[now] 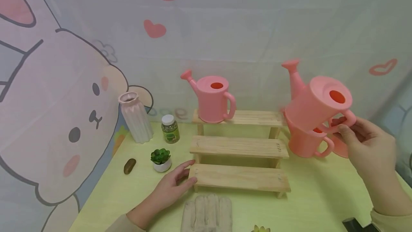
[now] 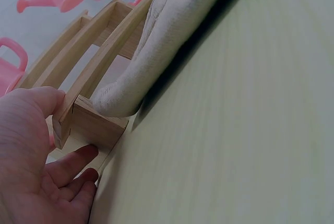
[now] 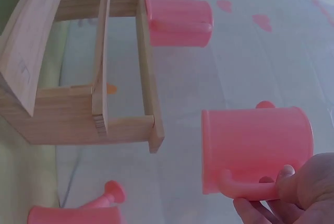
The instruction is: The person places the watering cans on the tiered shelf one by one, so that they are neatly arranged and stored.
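Observation:
My right hand (image 1: 373, 149) grips the handle of a pink watering can (image 1: 317, 103), which is tilted in the air to the right of a three-tier wooden stand (image 1: 239, 146). Below it, a second pink watering can (image 1: 302, 140) stands on the table, partly covered by the raised one. At the stand's left end, my left hand (image 1: 170, 185) holds the lowest board, thumb and fingers around its end, as the left wrist view also shows. Another pink watering can (image 1: 212, 99) sits on the left of the top tier, spout to the left.
Left of the stand are a pale ribbed vase (image 1: 136, 121), a white-capped jar (image 1: 170, 129), a small potted succulent (image 1: 161, 160) and a brown stone (image 1: 130, 166). In front lies a beige glove-like object (image 1: 207, 214). A black object (image 1: 354, 225) is near the right wrist.

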The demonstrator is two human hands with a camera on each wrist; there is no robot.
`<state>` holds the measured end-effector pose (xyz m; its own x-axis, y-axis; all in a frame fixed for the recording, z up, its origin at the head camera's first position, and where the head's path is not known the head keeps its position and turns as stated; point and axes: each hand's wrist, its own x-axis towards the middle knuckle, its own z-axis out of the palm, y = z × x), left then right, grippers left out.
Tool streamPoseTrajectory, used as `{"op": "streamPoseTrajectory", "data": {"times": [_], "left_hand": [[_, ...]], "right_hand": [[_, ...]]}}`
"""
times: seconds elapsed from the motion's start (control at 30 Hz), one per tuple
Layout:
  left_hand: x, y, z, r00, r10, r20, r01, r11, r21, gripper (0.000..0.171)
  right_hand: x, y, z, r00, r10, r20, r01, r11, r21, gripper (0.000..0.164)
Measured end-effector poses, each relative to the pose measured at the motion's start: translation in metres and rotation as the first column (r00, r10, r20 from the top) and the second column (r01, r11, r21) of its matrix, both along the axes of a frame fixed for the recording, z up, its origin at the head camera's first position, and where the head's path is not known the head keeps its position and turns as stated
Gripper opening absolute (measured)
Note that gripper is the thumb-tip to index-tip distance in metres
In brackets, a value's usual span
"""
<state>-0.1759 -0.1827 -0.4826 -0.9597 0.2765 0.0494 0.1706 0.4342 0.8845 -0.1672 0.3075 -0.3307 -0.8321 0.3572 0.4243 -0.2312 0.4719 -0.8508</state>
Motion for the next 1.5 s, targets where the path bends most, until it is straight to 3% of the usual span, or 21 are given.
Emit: {"op": "streamPoseTrajectory", "data": {"times": [0.27, 0.5, 0.77, 0.97, 1.5], "left_hand": [[0.001, 0.0, 0.002, 1.0, 0.003, 0.005, -0.003, 1.0, 0.004, 0.057], [0.001, 0.0, 0.002, 1.0, 0.007, 0.01, -0.007, 1.0, 0.005, 0.057], [-0.001, -0.001, 0.0, 1.0, -0.005, 0.008, 0.005, 1.0, 0.006, 0.058], [-0.001, -0.001, -0.002, 1.0, -0.006, -0.002, 0.006, 1.0, 0.003, 0.058], [-0.002, -0.001, -0.004, 1.0, -0.011, -0.008, 0.011, 1.0, 0.004, 0.057]], "right_hand": [[-0.022, -0.021, 0.011, 0.993, 0.098, 0.065, -0.102, 0.993, 0.063, 0.044], [-0.041, -0.038, 0.013, 0.986, 0.073, 0.152, -0.1, 0.979, 0.179, 0.052], [-0.057, -0.054, 0.012, 0.985, 0.117, 0.131, -0.138, 0.976, 0.171, 0.049], [-0.06, -0.062, 0.013, 0.984, 0.062, 0.167, -0.104, 0.961, 0.254, 0.053], [-0.058, -0.072, 0.018, 0.98, 0.049, 0.195, -0.106, 0.951, 0.291, 0.059]]}}
